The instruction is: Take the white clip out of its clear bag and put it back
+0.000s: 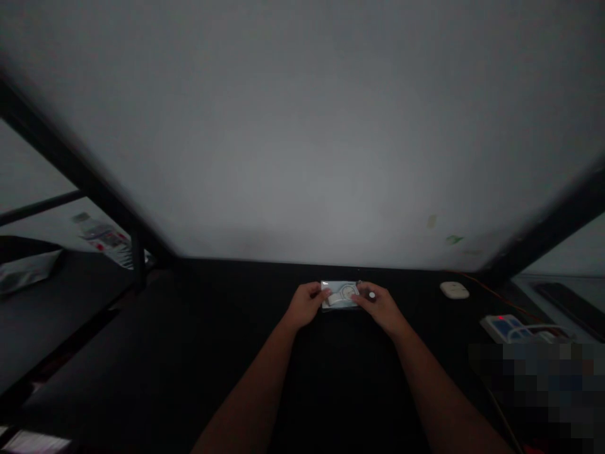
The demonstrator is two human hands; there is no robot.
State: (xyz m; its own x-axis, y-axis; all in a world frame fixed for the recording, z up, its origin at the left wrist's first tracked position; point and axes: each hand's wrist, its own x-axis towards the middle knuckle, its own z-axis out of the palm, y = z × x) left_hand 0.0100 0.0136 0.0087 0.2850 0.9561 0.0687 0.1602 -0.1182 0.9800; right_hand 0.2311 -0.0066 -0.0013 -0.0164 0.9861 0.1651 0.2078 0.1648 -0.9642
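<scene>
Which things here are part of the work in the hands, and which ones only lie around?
In hand:
- small clear packet with a pale coiled item inside
- left hand holding its left end
- right hand holding its right end

Lying about:
- white oval device on the dark table
- power strip with a red light
- printed packets, far left
</scene>
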